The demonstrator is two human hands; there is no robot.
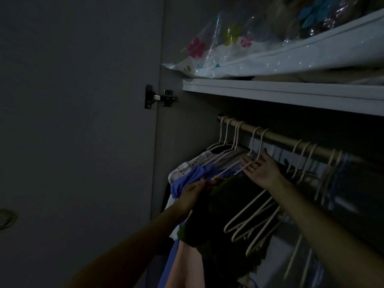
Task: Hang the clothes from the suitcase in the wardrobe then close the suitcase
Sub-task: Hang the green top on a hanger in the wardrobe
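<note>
Both hands [226, 177] at dark garment [228, 204], hanger [234, 173].

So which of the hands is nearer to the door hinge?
Left. The left hand grips the dark green garment, below and right of the door hinge; the right hand is farther right, open against the hangers.

Two bare forearms, no sleeves, left hand [192, 194], right hand [262, 170], no rings/watch seen
</note>
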